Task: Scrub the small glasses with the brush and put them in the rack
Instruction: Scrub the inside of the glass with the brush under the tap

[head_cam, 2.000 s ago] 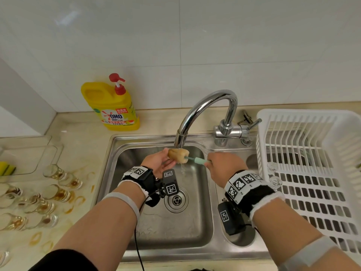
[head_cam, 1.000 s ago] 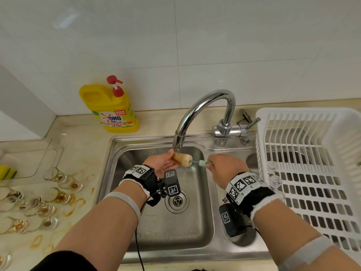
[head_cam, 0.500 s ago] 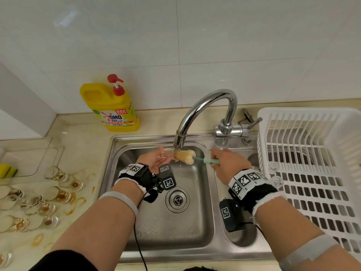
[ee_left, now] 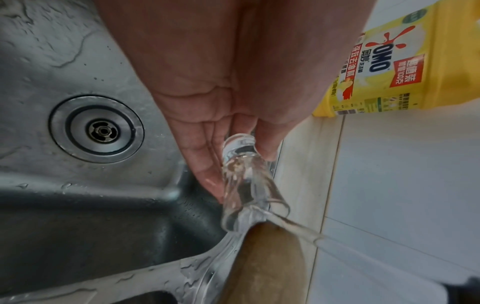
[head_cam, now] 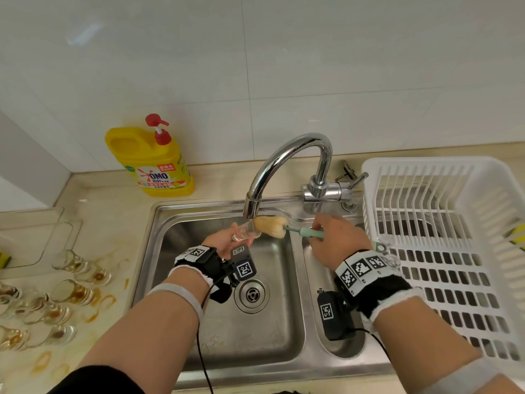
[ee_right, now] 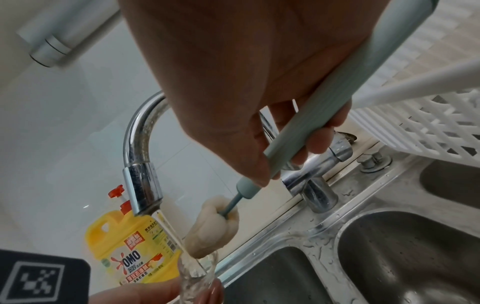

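My left hand (head_cam: 224, 240) holds a small clear glass (head_cam: 246, 232) between thumb and fingers under the running faucet (head_cam: 287, 166); water streams over the glass (ee_left: 246, 185) mouth. My right hand (head_cam: 338, 240) grips the pale green handle of the sponge brush (head_cam: 271, 226), whose beige sponge head (ee_right: 215, 228) sits at the glass (ee_right: 197, 273) mouth, mostly outside it. The white rack (head_cam: 454, 251) stands at the right with two clean glasses (head_cam: 386, 245) near its left wall. Several dirty glasses (head_cam: 65, 291) lie on the left counter.
A yellow detergent bottle (head_cam: 153, 160) stands behind the sink's left corner. The steel double sink (head_cam: 199, 331) has a drain (head_cam: 252, 294) below my hands. A clear tray (head_cam: 37, 237) sits far left. Brown ring stains mark the counter.
The sponge head has come out of the glass and moved right. Both hands rose closer under the spout, and water now runs over the glass mouth.
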### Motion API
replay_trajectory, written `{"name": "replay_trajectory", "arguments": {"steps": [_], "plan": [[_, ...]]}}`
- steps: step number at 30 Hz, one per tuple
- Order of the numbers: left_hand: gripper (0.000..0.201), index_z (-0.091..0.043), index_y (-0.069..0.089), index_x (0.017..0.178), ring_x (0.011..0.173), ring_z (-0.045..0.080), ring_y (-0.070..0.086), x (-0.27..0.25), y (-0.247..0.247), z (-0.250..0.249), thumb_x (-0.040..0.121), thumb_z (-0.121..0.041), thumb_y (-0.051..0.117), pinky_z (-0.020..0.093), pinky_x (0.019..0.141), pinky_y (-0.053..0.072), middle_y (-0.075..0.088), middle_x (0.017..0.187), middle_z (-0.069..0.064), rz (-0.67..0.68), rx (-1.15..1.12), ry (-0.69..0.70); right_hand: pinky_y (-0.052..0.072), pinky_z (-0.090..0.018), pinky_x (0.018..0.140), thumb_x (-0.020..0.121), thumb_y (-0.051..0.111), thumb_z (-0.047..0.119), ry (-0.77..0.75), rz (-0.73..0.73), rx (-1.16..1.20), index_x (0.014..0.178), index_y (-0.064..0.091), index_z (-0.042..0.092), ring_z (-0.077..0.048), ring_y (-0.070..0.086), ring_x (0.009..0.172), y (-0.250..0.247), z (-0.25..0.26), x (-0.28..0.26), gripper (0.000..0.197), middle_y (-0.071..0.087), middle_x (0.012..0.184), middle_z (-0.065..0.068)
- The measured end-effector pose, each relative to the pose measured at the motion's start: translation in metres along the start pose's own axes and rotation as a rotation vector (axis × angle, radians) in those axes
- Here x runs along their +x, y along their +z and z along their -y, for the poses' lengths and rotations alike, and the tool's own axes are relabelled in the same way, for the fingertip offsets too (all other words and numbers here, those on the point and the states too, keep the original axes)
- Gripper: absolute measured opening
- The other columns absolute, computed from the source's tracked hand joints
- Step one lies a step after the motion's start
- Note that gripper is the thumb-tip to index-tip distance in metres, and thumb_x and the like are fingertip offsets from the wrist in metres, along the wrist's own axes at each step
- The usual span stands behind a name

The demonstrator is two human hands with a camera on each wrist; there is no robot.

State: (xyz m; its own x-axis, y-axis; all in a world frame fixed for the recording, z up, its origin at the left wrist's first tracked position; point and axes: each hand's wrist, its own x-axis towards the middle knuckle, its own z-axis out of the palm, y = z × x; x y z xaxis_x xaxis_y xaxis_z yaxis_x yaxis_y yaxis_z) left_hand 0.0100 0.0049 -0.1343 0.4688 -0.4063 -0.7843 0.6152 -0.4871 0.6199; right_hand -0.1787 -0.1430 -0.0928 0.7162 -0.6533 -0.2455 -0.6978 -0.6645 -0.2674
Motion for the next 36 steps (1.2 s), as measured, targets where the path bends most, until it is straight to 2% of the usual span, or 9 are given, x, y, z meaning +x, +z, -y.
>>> {"name": "replay_trajectory", "arguments": {"steps": [2, 4, 6, 8, 15, 22, 28, 33, 36], "plan": [[0.050, 0.007, 0.051, 0.135, 0.100, 0.032, 0.063, -0.001, 0.002, 0.002, 0.108, -0.033, 0.035, 0.033, 0.075, 0.047, 0.073, 0.101, 0.015, -0.013, 0.035, 0.002, 0.052, -0.037, 0.083, 0.090, 0.053, 0.034, -0.017, 0.033, -0.027, 0.096, 0.054, 0.031, -0.017, 0.059, 0.084, -0.002, 0.001, 0.000, 0.007, 0.054, 0.101, 0.006], [0.047, 0.004, 0.051, 0.134, 0.083, 0.028, 0.067, 0.000, 0.004, 0.005, 0.107, -0.033, 0.040, 0.034, 0.067, 0.051, 0.067, 0.120, 0.020, -0.001, 0.030, 0.008, 0.053, -0.036, 0.082, 0.091, 0.051, 0.031, -0.031, 0.080, -0.073, 0.098, 0.062, 0.025, -0.018, 0.059, 0.085, -0.003, 0.003, 0.001, 0.015, 0.053, 0.103, 0.005], [0.040, 0.001, 0.053, 0.128, 0.056, 0.023, 0.070, -0.001, 0.004, 0.007, 0.106, -0.031, 0.043, 0.030, 0.045, 0.053, 0.066, 0.107, 0.020, 0.021, -0.015, 0.005, 0.054, -0.036, 0.082, 0.093, 0.050, 0.026, -0.048, 0.113, -0.125, 0.100, 0.065, 0.021, -0.019, 0.061, 0.086, -0.005, 0.007, 0.003, 0.017, 0.056, 0.104, 0.001], [0.043, 0.005, 0.053, 0.130, 0.046, 0.015, 0.068, 0.000, 0.005, 0.008, 0.105, -0.030, 0.046, 0.023, 0.033, 0.047, 0.065, 0.096, 0.017, 0.004, -0.072, 0.035, 0.054, -0.036, 0.082, 0.095, 0.050, 0.023, -0.081, 0.135, -0.166, 0.102, 0.064, 0.018, -0.020, 0.062, 0.088, -0.007, 0.010, 0.006, 0.017, 0.059, 0.102, -0.001], [0.042, 0.004, 0.053, 0.132, 0.105, 0.027, 0.066, -0.001, 0.004, 0.007, 0.104, -0.027, 0.050, 0.020, 0.049, 0.054, 0.062, 0.129, 0.024, 0.034, -0.201, 0.059, 0.047, -0.034, 0.068, 0.097, 0.053, 0.028, -0.143, 0.169, -0.282, 0.108, 0.063, 0.019, -0.021, 0.061, 0.083, -0.008, 0.029, 0.014, 0.017, 0.060, 0.096, 0.001], [0.043, 0.002, 0.053, 0.131, 0.090, 0.014, 0.069, 0.008, -0.003, 0.007, 0.104, -0.032, 0.048, 0.016, 0.048, 0.053, 0.064, 0.128, 0.021, 0.048, -0.226, 0.045, 0.049, -0.034, 0.069, 0.096, 0.055, 0.024, -0.165, 0.196, -0.295, 0.106, 0.062, 0.016, -0.021, 0.060, 0.083, 0.000, 0.044, 0.025, 0.014, 0.060, 0.098, 0.000], [0.045, 0.004, 0.050, 0.134, 0.108, 0.028, 0.068, 0.006, -0.013, 0.007, 0.099, -0.022, 0.059, 0.028, 0.065, 0.062, 0.066, 0.123, 0.025, 0.037, -0.324, 0.045, 0.055, -0.036, 0.077, 0.098, 0.049, 0.032, -0.140, 0.249, -0.128, 0.104, 0.065, 0.025, -0.018, 0.062, 0.082, 0.004, 0.029, 0.021, 0.019, 0.063, 0.089, 0.004], [0.042, -0.002, 0.052, 0.135, 0.101, 0.027, 0.070, 0.008, -0.009, 0.002, 0.098, -0.019, 0.062, 0.031, 0.065, 0.062, 0.065, 0.123, 0.025, 0.006, -0.302, 0.082, 0.050, -0.031, 0.071, 0.099, 0.049, 0.037, -0.074, 0.246, -0.067, 0.092, 0.062, 0.031, -0.015, 0.061, 0.080, 0.005, 0.018, 0.016, 0.016, 0.061, 0.082, 0.007], [0.038, -0.005, 0.051, 0.135, 0.111, 0.029, 0.067, 0.007, -0.005, -0.002, 0.099, -0.015, 0.060, 0.034, 0.083, 0.059, 0.065, 0.125, 0.024, -0.037, -0.291, 0.073, 0.054, -0.029, 0.073, 0.098, 0.052, 0.034, 0.009, 0.249, -0.074, 0.100, 0.068, 0.026, -0.013, 0.062, 0.078, -0.002, 0.010, 0.014, 0.018, 0.065, 0.087, 0.006]]}}
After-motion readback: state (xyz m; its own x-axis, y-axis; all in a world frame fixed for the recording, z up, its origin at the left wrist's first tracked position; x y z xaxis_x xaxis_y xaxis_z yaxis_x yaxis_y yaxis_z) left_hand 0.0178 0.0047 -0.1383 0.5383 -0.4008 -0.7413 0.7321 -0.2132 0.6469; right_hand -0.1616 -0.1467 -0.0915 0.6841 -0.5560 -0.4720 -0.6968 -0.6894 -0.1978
